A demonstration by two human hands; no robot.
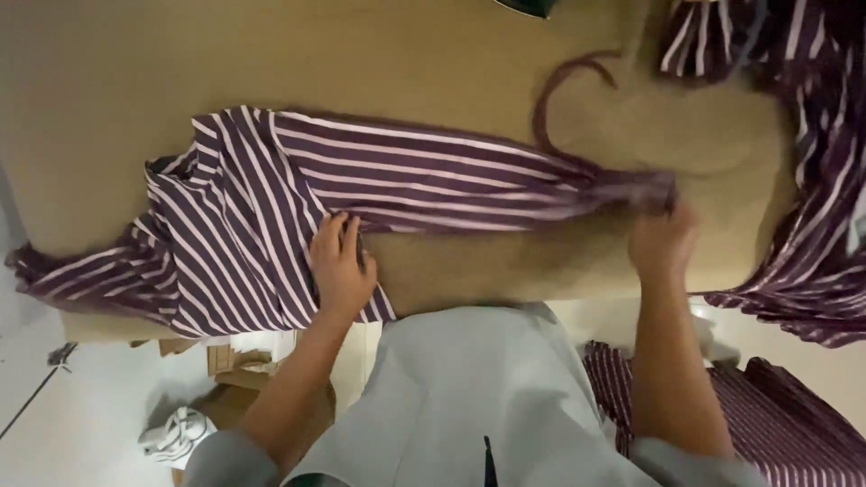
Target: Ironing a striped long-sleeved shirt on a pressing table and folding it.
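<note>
Left hand [341, 266] lies flat, palm down, fingers spread a little, pressing the striped garment [271, 216] onto the table [90, 108]. Not gripping, just pinning the cloth near the table's front edge. Right hand [663, 236] is motion-blurred; it sits at the garment's narrow bunched end [645, 191] and looks pinched on it, but I cannot tell the finger closure for certain.

Around the hands: a thin dark purple strap or cord [564, 77] loops up from the bunched end across bare tabletop. More striped fabric [812, 180] is piled at the right edge, draping over the table side, close to the right hand but not touching it. Another striped heap [776, 415] lies lower down beside the right forearm. Floor on the left is pale, with cardboard scraps [230, 361] and a crumpled white-grey wad [176, 433]. Person's grey top [469, 397] fills the bottom centre. Nothing sits between the two hands except the garment itself.

Materials: table surface is matte tan, looks like board or kraft paper, smooth. Garment is soft, thin knit, dark purple with narrow pale pink stripes.

Garment state: stretched lengthways across the table, wide and rumpled at the left, with folds and a corner hanging over the left edge, tapering to a tight twist at the right.
</note>
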